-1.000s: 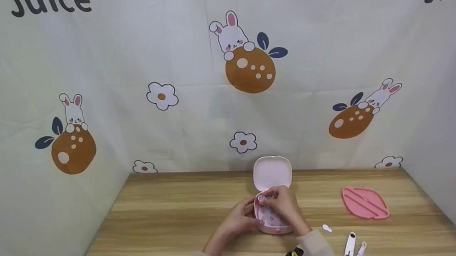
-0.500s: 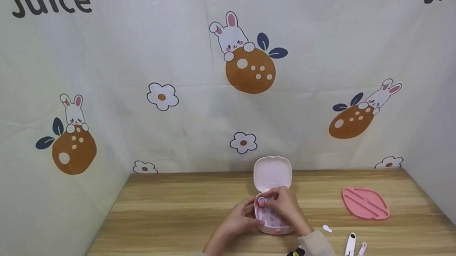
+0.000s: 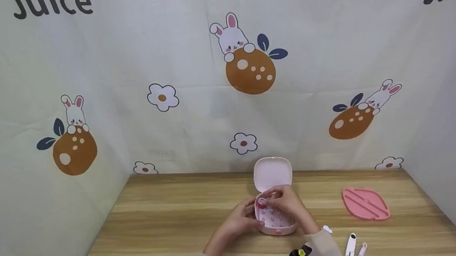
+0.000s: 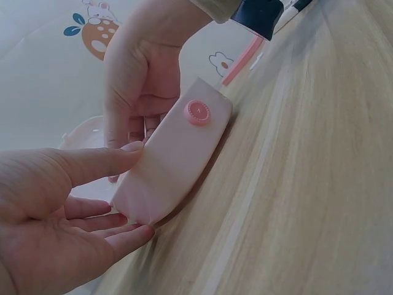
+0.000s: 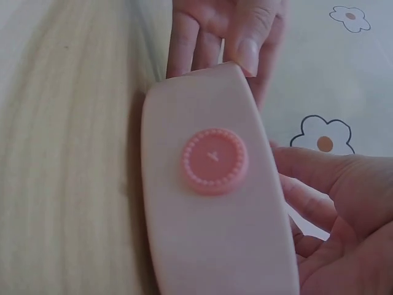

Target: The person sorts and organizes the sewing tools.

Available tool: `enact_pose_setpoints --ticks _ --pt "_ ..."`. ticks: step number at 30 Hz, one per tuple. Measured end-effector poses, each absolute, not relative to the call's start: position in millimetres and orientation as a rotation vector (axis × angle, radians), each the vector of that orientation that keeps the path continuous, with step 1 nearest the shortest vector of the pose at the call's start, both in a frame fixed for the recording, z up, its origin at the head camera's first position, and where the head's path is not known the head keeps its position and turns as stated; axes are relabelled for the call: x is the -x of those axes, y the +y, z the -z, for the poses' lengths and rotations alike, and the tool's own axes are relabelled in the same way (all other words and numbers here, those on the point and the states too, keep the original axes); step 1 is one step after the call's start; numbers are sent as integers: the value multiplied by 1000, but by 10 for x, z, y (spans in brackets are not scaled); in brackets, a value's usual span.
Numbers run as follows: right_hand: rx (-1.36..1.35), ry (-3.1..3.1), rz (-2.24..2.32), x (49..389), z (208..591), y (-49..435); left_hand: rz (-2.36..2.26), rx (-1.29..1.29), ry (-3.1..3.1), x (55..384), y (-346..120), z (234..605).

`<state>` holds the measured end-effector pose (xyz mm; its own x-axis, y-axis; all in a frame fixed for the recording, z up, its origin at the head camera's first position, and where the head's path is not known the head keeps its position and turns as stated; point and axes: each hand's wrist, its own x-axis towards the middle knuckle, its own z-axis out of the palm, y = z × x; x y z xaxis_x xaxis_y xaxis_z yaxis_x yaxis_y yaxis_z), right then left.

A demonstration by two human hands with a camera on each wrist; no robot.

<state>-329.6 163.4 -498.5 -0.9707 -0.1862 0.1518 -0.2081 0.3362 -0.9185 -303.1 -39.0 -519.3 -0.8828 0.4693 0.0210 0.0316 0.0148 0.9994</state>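
A pale pink box stands on the table, its lid swung up at the back. A round pink button-like catch sits on the front wall. Inside, the floor carries a small print. My left hand grips the box's left side, thumb on the front rim and fingers along the wall. Reaching in from the right, my right hand has thumb and index fingertips around a small round red-and-white piece in the back left corner. In the wrist views the front wall hides that piece.
To the right lies a pink slotted divider. Nearer me are a white cutter with a dark end, a small pale pink item and a little white scrap. Printed cloth walls enclose the wooden table.
My right hand and forearm have shifted slightly right, and more of the round piece's red shows. My left hand keeps its grip on the box.
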Motion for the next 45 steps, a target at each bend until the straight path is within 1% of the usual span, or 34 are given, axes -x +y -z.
enact_pose_setpoints --ticks 10,19,28,35,45 --pt "-343 -2533 -1820 3256 4908 1695 -1924 -545 1998 3047 -375 5187" --pt "-373 -2577 -1730 3146 4809 1786 -1930 -520 1997 3050 -377 5198" --pt "-345 -2635 -1708 3033 4743 1919 -1905 -477 2031 3037 -382 5195" --pt "-372 -2684 -1621 2991 4724 2049 -1943 -535 1992 3048 -369 5212" --pt "-362 -2667 -1626 2935 4702 2290 -1925 -501 2027 3049 -367 5202"
